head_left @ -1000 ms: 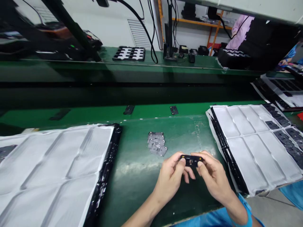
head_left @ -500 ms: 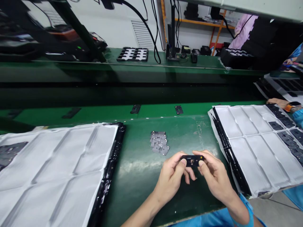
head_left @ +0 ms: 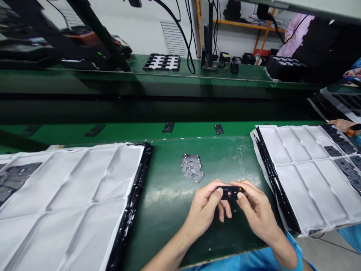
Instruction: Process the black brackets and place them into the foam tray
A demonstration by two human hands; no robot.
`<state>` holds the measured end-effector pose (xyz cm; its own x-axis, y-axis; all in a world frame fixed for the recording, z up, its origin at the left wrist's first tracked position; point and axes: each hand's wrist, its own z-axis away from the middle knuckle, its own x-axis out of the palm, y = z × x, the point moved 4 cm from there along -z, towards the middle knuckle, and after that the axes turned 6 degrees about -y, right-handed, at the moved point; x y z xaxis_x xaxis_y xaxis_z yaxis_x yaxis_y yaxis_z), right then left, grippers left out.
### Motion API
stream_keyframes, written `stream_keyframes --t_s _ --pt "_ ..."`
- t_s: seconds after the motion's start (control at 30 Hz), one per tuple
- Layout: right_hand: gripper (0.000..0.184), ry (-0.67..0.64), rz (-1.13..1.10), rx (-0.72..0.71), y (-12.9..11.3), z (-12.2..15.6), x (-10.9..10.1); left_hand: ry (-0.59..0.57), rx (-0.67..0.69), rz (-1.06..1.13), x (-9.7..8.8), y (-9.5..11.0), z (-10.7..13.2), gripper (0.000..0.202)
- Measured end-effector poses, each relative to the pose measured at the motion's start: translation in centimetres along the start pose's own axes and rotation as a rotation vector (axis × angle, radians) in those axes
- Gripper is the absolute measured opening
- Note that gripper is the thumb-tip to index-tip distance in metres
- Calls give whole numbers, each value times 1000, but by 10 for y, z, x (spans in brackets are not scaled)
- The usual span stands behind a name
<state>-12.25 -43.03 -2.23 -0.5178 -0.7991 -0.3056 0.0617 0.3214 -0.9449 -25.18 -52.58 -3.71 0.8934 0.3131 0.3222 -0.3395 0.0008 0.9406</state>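
Between my two hands a small flat black part (head_left: 230,193) with cut-out openings and a yellow spot near its right end is held level above the green table (head_left: 169,218). My left hand (head_left: 207,205) pinches its left end between thumb and forefinger, the other fingers curled below. At the other end, my right hand (head_left: 256,207) grips it with thumb and fingertips. Beyond my hands, a small overlapping pile of similar dark grey parts (head_left: 192,168) lies on the table.
White-lined compartment trays stand left (head_left: 93,203) and right (head_left: 307,177), each with some dark parts. Several loose parts (head_left: 219,129) lie spaced along the green strip (head_left: 191,130) behind. At far right, another person's wrist with an orange-banded watch (head_left: 354,130) reaches the right tray.
The view has shifted slightly, so the background sits a little further right. The parts on the strip have moved rightward. Both hands keep the same hold on the black part.
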Motion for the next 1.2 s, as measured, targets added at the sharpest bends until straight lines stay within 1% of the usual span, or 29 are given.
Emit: stream_keyframes --t_s 0.2,0.37,0.47,0.57,0.63,0.7,0.87,1.03,1.2 --pt "32 -2 6 -4 -1 0 2 16 -12 0 -1 -1 0 35" --pt "34 -37 53 -49 -7 -1 3 38 -56 -16 -7 -8 0 37" --pt "33 -49 34 -21 -5 0 5 63 -84 6 -7 -12 2 39" --pt "33 8 -76 96 4 3 7 94 -106 3 -5 -11 6 39" --pt "31 60 -154 173 10 4 9 81 -118 4 -2 -9 9 40" --pt "28 100 -201 214 12 5 11 49 -119 28 1 -6 11 41" --pt "27 165 -281 246 12 0 13 1 -118 64 2 -2 15 38" --pt "26 169 -333 258 14 -2 14 1 -140 43 2 0 13 36" --pt "28 198 -328 263 13 -3 16 -5 -138 -10 3 9 14 37"
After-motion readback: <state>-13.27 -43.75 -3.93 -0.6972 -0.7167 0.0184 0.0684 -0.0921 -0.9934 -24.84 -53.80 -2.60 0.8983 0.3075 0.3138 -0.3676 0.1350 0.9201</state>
